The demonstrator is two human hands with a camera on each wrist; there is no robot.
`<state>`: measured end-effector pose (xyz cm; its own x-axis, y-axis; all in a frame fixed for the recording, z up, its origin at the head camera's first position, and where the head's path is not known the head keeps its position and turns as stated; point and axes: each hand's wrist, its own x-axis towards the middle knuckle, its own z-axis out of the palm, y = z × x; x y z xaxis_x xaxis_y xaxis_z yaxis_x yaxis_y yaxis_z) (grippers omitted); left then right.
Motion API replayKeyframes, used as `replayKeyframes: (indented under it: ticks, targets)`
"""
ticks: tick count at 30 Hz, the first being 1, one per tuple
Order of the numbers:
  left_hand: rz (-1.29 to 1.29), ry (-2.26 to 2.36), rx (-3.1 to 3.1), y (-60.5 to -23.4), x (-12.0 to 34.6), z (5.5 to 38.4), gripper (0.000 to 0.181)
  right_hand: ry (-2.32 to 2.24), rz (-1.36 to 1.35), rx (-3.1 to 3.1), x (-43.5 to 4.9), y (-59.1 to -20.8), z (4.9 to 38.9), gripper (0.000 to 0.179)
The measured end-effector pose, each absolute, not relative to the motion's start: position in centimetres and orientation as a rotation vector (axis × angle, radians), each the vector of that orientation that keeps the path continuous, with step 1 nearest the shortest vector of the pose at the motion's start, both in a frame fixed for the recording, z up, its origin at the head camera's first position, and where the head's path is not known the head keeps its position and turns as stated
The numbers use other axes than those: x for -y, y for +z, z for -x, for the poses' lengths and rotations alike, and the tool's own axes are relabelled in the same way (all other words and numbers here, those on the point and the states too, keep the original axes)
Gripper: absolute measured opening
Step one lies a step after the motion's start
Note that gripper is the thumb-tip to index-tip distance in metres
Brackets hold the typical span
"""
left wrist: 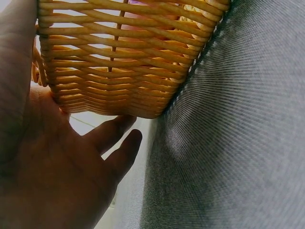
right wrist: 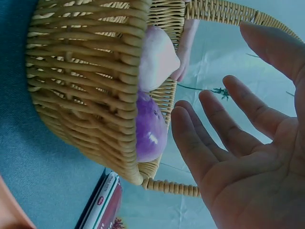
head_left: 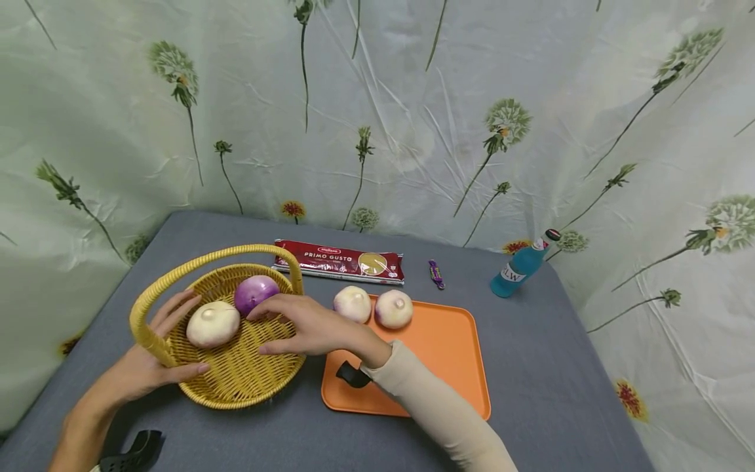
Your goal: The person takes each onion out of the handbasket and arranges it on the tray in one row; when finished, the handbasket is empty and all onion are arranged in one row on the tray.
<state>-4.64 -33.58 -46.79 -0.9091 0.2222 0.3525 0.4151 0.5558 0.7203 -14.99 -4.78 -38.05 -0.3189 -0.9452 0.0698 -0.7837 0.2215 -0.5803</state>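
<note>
My left hand rests against the left side of a yellow wicker basket, its fingers beside the handle and its thumb along the near rim. In the left wrist view, two extended fingers lie next to the woven wall. My right hand hovers over the basket's right side, fingers spread and holding nothing. Inside the basket are a white turnip and a turnip with its purple side up; both also show in the right wrist view. Two more white-and-purple turnips sit at the far edge of an orange tray.
Behind the basket and tray lies a red Primo Gusto packet. A small purple wrapped candy is to its right. Farther right, a blue bottle stands on the grey tablecloth. A dandelion-print curtain hangs behind.
</note>
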Motion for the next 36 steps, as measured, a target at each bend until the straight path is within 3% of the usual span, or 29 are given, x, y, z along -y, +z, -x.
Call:
replayKeyframes:
  ticks: [15, 36]
  targets:
    - [0.561, -1.295, 2.551, -46.8, 33.7, 4.6, 0.117, -0.731, 1.579, -2.183, 7.7, -37.1, 16.4, 0.051]
    - [0.535, -1.331, 2.568, -46.6, 33.6, 4.5, 0.115, -0.731, 1.446, -2.294, 10.6, -37.9, 17.7, 0.042]
